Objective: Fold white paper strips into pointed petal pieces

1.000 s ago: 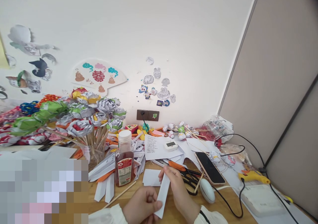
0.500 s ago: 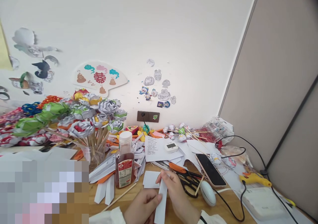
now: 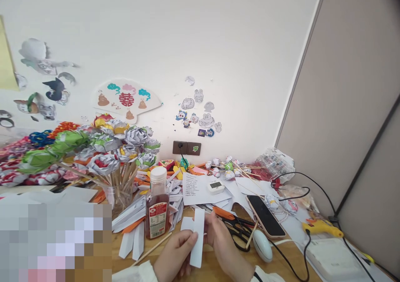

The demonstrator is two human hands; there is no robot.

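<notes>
My left hand [image 3: 176, 250] pinches a folded white paper strip [image 3: 198, 242] between thumb and fingers, the strip standing nearly upright. Just right of the strip is my right hand [image 3: 223, 244], cupped, its thumb raised and apart from the paper. Some of its fingers pass behind the strip, so their contact with it is hidden. Behind the strip, another piece of white paper [image 3: 186, 223] lies on the wooden table [image 3: 170, 269]. Black-handled scissors [image 3: 240, 232] rest beyond my right hand, with an orange paper piece [image 3: 223, 212] by them.
A brown-liquid bottle [image 3: 157, 215] stands left, near a wooden stick [image 3: 153, 248] and a cup of paper flowers [image 3: 120, 194]. Rightward lie a phone [image 3: 265, 215], a pale mouse [image 3: 262, 245], a yellow glue gun [image 3: 323, 228] and cables. A small timer [image 3: 215, 185] sits on papers behind.
The paper strip has shifted up and slightly left in my left hand. My right thumb and fingers have come off the strip's upper end, and that hand has turned more upright.
</notes>
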